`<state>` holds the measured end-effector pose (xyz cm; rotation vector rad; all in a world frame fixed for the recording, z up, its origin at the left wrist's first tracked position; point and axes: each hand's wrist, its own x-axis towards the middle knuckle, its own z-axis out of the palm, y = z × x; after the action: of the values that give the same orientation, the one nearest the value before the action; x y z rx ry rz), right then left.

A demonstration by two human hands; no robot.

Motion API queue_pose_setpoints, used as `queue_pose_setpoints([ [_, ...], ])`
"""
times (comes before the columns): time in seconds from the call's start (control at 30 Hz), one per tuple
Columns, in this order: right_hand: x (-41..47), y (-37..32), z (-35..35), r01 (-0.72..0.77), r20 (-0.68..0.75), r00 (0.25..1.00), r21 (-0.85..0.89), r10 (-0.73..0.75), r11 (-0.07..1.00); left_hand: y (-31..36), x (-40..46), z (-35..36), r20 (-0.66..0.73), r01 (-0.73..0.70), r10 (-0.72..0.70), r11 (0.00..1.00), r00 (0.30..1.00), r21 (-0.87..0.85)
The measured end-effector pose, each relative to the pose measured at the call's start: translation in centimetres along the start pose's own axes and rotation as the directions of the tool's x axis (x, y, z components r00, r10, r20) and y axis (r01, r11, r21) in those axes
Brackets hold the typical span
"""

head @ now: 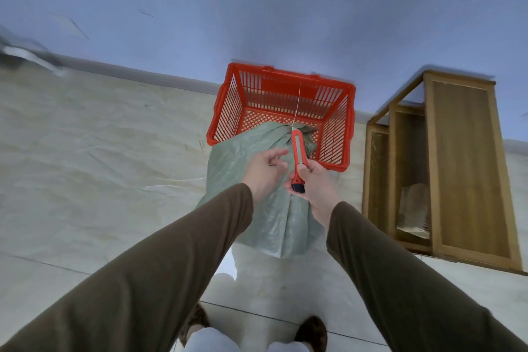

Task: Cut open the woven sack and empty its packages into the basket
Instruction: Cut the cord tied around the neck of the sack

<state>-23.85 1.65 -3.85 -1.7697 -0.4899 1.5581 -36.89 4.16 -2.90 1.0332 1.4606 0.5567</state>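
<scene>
While right hand (315, 183) grips knife (298, 160), sack (251, 151) under hands.

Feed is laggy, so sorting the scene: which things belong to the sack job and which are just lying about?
In the job: green woven sack; red utility knife in right hand; left hand over the sack; red basket.
Lying about: wooden cabinet; paper bag inside it.

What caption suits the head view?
Right hand holds box cutter at green sack's tied neck over red basket.
</scene>
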Motion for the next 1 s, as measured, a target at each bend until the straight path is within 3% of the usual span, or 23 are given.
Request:
queue_pose_setpoints([
  [0.2, 4.8, 0.7, -0.8, 0.04, -0.084, 0.996, 0.044, -0.036, 0.998, -1.1, 5.4, -0.3, -0.063, -0.09, 0.096, 0.992, 0.993, 0.089],
  [0.37, 9.0, 1.4, -1.0, 0.12, -0.165, 0.979, -0.028, -0.123, 0.992, -2.1, 10.8, -1.2, -0.143, -0.158, 0.244, 0.882, 0.959, 0.444],
  [0.47, 11.5, 1.4, -0.7, 0.14, -0.208, 0.966, -0.083, -0.154, 0.987, -2.2, 13.0, -1.8, -0.127, -0.108, 0.213, 0.825, 0.969, 0.555],
  [0.57, 13.8, 1.2, 0.3, 0.041, -0.164, 0.986, 0.004, -0.039, 0.999, -2.2, 14.6, -1.9, -0.037, -0.037, 0.076, 0.791, 0.996, 0.61],
  [0.67, 15.1, 1.1, 0.8, -0.039, -0.12, 0.991, 0.203, 0.064, 0.978, -2.4, 14.6, -1.5, 0.031, 0.003, -0.02, 0.885, 0.999, 0.466],
  [0.77, 15.6, 0.9, 1.0, -0.017, -0.098, 0.994, 0.303, 0.049, 0.953, -2.8, 13.4, -1.1, 0.019, 0.075, -0.076, 0.995, 0.997, 0.071],
  [0.83, 15.2, 0.9, 1.8, 0.005, -0.069, 0.997, 0.347, 0.021, 0.938, -3.2, 12.3, -1.1, 0.01, 0.06, -0.059, 0.986, 0.998, -0.158],
  [1.0, 12.8, 2.2, 3.5, 0.169, -0.077, 0.986, 0.388, -0.151, 0.906, -4.3, 9.9, -1.3, -0.002, -0.028, 0.03, 0.895, 1.0, -0.446],
])
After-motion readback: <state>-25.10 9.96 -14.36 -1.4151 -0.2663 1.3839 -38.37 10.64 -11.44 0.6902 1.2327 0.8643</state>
